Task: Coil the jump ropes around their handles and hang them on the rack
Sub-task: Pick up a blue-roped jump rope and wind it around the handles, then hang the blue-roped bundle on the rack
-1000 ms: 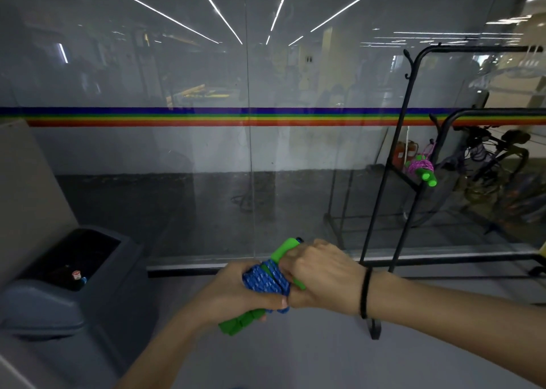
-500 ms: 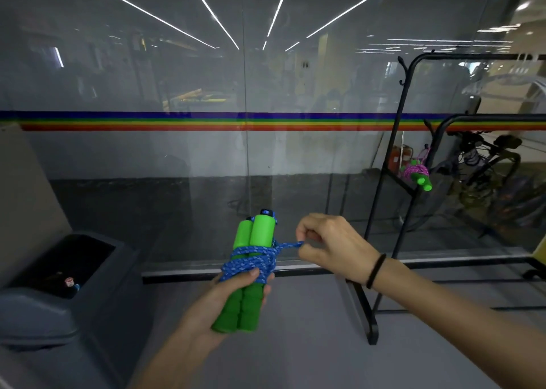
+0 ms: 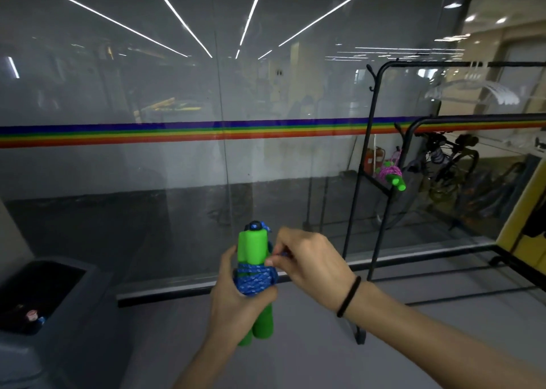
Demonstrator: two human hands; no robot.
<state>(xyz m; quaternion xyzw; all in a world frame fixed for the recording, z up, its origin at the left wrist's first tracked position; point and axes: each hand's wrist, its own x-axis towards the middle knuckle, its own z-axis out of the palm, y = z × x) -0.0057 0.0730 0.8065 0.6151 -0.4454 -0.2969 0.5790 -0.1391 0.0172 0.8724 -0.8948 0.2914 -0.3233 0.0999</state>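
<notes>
My left hand (image 3: 236, 300) grips a pair of green jump rope handles (image 3: 253, 249) held upright, with blue rope (image 3: 254, 279) coiled around their middle. My right hand (image 3: 307, 258) pinches the loose end of the blue rope right beside the handles, at the top of the coil. A black metal rack (image 3: 378, 158) stands to the right. A second jump rope (image 3: 391, 174), pink cord wound on green handles, hangs from the rack's lower side bar.
A glass wall with a rainbow stripe (image 3: 177, 133) runs across in front of me. A grey open bin (image 3: 44, 306) sits low at the left. Clear hangers (image 3: 472, 88) hang on the rack's top bar. Bicycles (image 3: 449, 164) stand behind the glass at right.
The handles went from tilted to upright in my left hand. My right hand pulled the rope end out to the right, then brought it back in against the coil.
</notes>
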